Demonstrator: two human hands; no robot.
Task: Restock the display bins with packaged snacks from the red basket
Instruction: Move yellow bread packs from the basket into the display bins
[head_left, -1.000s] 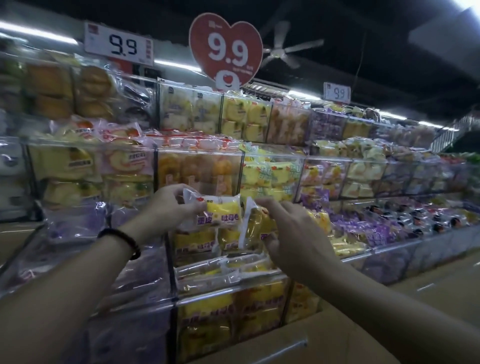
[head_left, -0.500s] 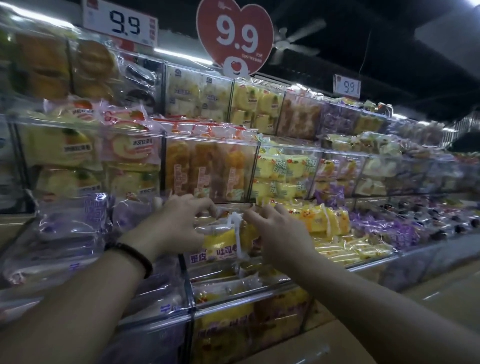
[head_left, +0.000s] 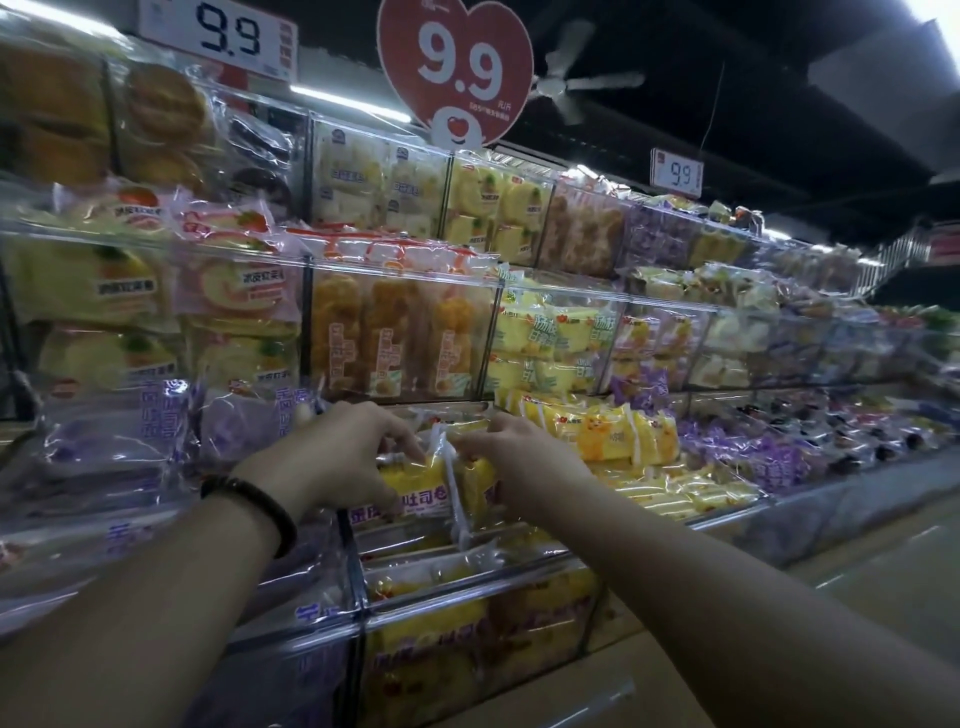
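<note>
Two yellow toast snack packets sit side by side at the top of a clear display bin (head_left: 483, 584) on the lowest tier. My left hand (head_left: 332, 460), with a dark band on the wrist, grips the left packet (head_left: 415, 486), fingers curled over its top edge. The right packet (head_left: 480, 480) is pinched at its upper end by my right hand (head_left: 524, 460). More of the same yellow packets fill the bin below them. The red basket is out of view.
Purple packets (head_left: 114, 441) fill the bin to the left and yellow ones (head_left: 613, 431) the bin to the right. Orange cakes (head_left: 395, 332) sit in the tier above. A red heart price sign (head_left: 457, 67) hangs overhead. Floor (head_left: 805, 597) shows at lower right.
Both hands have gone forward and down with the two yellow packets, from held up in front of the shelves to lying on the stack in the bin. The view has moved closer.
</note>
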